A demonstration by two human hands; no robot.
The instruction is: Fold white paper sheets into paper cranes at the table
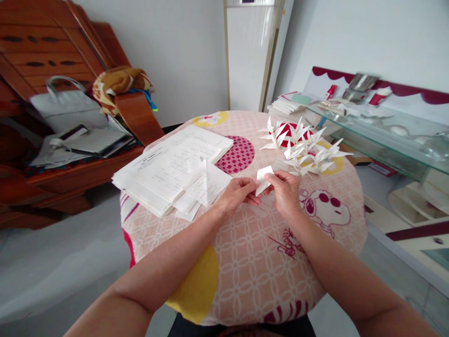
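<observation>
"Folded paper (264, 179): where?"

"Between left hand (242, 193) and right hand (286, 189), over the worktop (245, 255). Small, white."

"State of the hands?"

"Right pinches its right side, thumb on top. Left has fingertips at the left edge. Hands close together, paper bridging them."

"Past the right hand?"

"White paper cranes (297, 150), clustered, wings out."

"Left of the left hand?"

"Stack of printed sheets (154, 171), farther out and forward. Loose pieces (216, 180) overlap its near corner, just beside that hand."

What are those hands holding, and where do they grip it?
A folded white paper: the right hand pinches its right side; the left hand touches its left edge.
</observation>
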